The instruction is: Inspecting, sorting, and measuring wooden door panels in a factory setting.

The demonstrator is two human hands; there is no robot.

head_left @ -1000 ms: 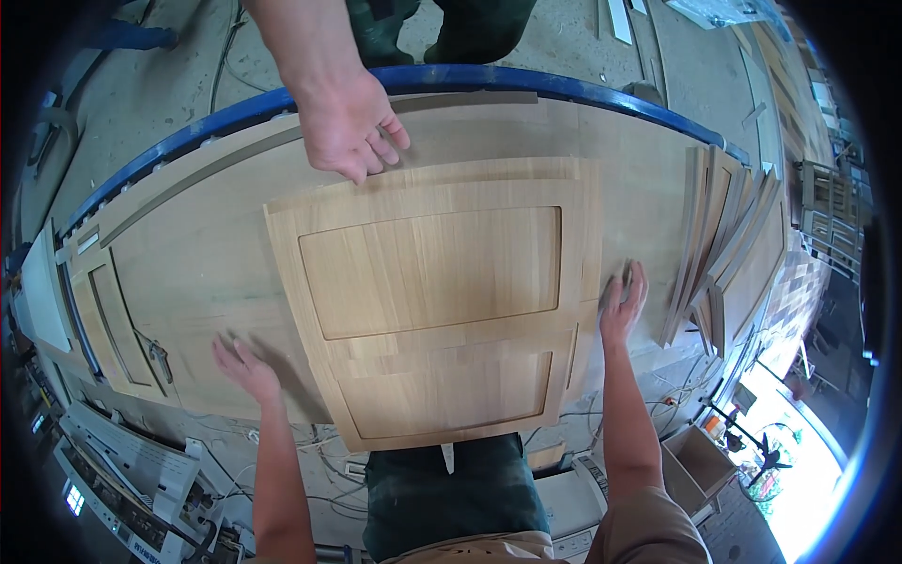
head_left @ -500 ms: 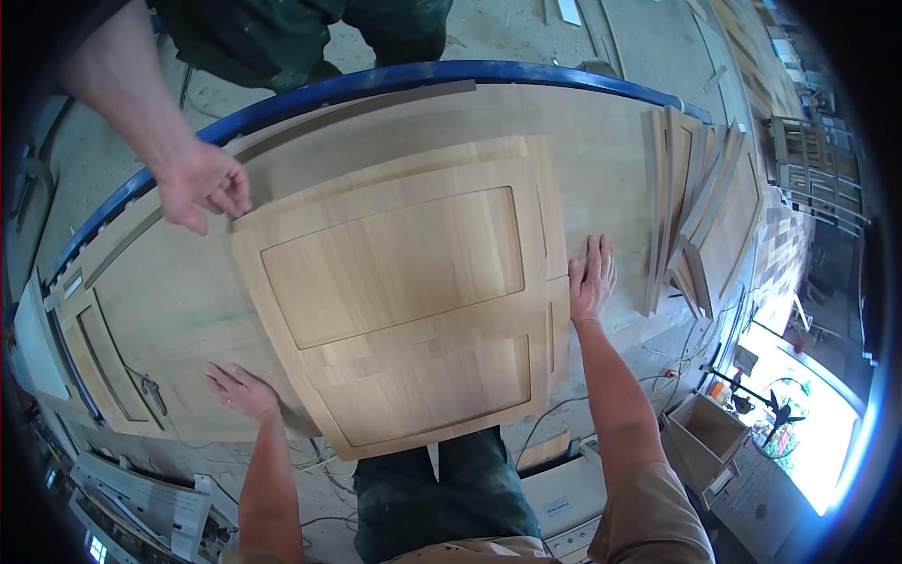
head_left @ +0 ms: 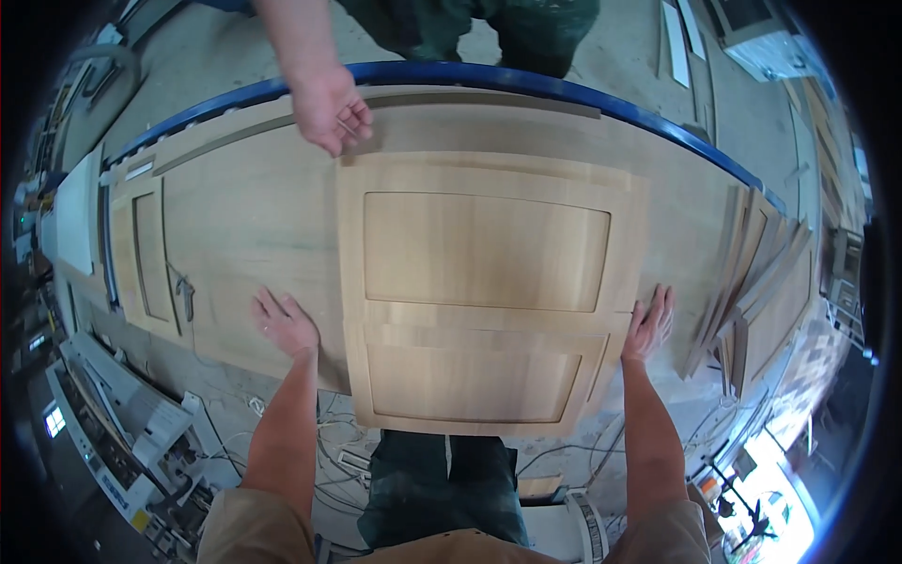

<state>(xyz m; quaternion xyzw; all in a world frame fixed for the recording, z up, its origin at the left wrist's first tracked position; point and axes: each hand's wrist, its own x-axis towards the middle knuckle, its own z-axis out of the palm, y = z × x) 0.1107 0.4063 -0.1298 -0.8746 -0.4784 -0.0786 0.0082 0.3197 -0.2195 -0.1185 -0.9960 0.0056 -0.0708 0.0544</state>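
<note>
A light wooden cabinet door (head_left: pixel 484 249) with two recessed panels lies flat on the big wooden worktop (head_left: pixel 244 235), its near end overhanging the front edge. My left hand (head_left: pixel 282 324) rests flat and open on the worktop just left of the door. My right hand (head_left: pixel 648 324) lies open against the door's right edge. Another person's hand (head_left: pixel 329 113) reaches in from the far side and hovers at the door's far left corner.
Several wooden boards (head_left: pixel 752 282) lean stacked at the right end of the table. A smaller panelled door (head_left: pixel 146 258) lies at the left end. The table has a blue rim (head_left: pixel 526 80). Cables and machinery (head_left: pixel 122 442) sit on the floor below left.
The panelled door has shifted right relative to my hands; my left hand now rests on the worktop beside it. The other person's hand has moved back toward the door's far corner.
</note>
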